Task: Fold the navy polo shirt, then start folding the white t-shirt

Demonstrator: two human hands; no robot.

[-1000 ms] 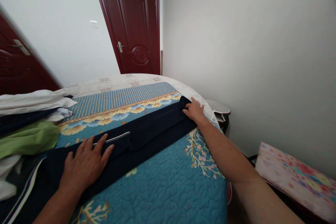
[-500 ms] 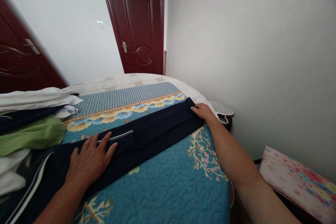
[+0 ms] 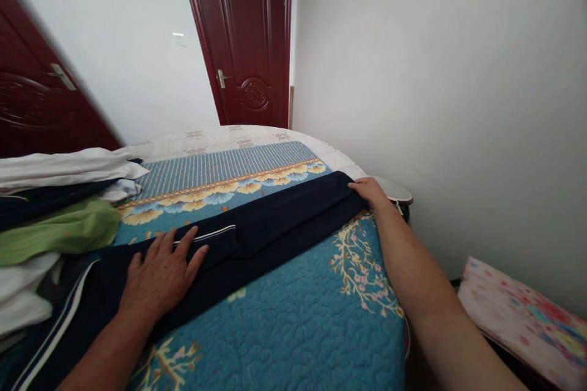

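At the right edge of a table [image 3: 257,132], the end of a navy garment [image 3: 293,214] laid across a blue quilt [image 3: 284,324] is touched by the right hand [image 3: 369,190]; whether it is clamped there cannot be told. The garment is pressed by the left hand [image 3: 158,275], laid flat and splayed. Creases could be caused by uneven pulling or a slipping quilt. Along the table's left side, room is blocked by a green cloth [image 3: 64,232] and white clothes [image 3: 68,168].
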